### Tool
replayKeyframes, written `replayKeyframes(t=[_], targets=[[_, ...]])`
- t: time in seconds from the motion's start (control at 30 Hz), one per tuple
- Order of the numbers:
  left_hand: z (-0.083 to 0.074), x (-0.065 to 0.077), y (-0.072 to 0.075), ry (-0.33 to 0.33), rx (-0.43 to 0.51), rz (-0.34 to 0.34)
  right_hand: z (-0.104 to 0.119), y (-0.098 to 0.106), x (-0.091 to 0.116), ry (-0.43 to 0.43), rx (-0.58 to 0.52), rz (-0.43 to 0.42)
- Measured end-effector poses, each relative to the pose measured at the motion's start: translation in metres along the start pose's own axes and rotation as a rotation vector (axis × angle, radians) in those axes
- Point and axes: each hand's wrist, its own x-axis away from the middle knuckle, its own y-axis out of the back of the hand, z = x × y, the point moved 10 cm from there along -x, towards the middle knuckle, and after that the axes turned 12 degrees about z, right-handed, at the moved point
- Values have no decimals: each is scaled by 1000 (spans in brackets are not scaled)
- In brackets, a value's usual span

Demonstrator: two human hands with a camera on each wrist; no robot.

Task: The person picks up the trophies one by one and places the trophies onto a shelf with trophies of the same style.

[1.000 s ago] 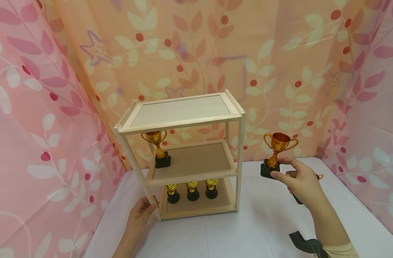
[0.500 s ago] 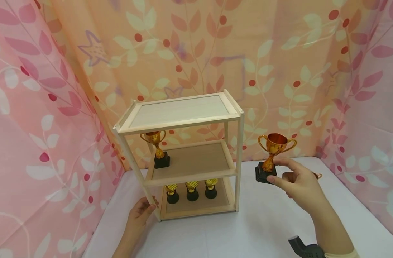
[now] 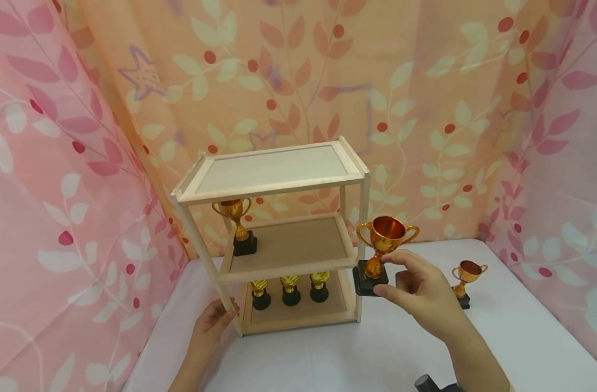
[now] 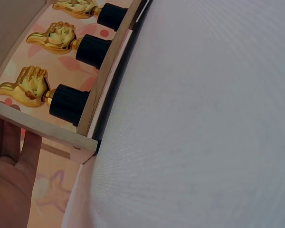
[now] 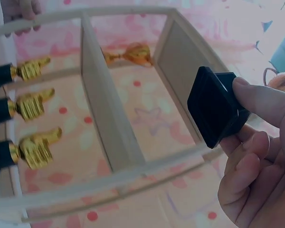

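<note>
My right hand [image 3: 423, 294] pinches a gold trophy cup [image 3: 387, 235] by its black base [image 5: 213, 107], in the air just in front of the shelf's right front post. My left hand [image 3: 212, 321] grips the lower left post of the wooden shelf [image 3: 278, 190], thumb in front and fingers behind. A matching trophy cup [image 3: 233, 209] stands at the left end of the middle shelf. Several thumbs-up trophies [image 4: 31, 88] with gold hands and black bases stand in a row on the bottom shelf; the middle board hides their tops in the head view.
Another trophy cup [image 3: 468, 272] stands on the white tablecloth [image 3: 376, 354] at the right, partly behind my right hand. Patterned curtains [image 3: 303, 71] close in the back and both sides. A dark wrist device [image 3: 432, 384] shows at the bottom edge.
My right hand has carried the trophy cup left and slightly down, close to the shelf, uncovering the cup on the table behind it. My left hand has stayed on the post.
</note>
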Motion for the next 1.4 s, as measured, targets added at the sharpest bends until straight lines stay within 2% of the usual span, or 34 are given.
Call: replayKeyframes(t=[0.27,0.47,0.67,0.93,1.4], targets=[[7,2,2,50,7,-21,10,-37,-23,26,-26,44],[6,-2,1,34,-6,-1,3,-53,-38,-31,-36,53],[6,-2,3,45,-2,-23,-2,-70,-52,-86,-45,95],[11,0,4,72,2,-24,-9,-84,-74,-175,-99,134],[10,0,3,71,1,-29,-21,-95,-114,-277,-91,127]])
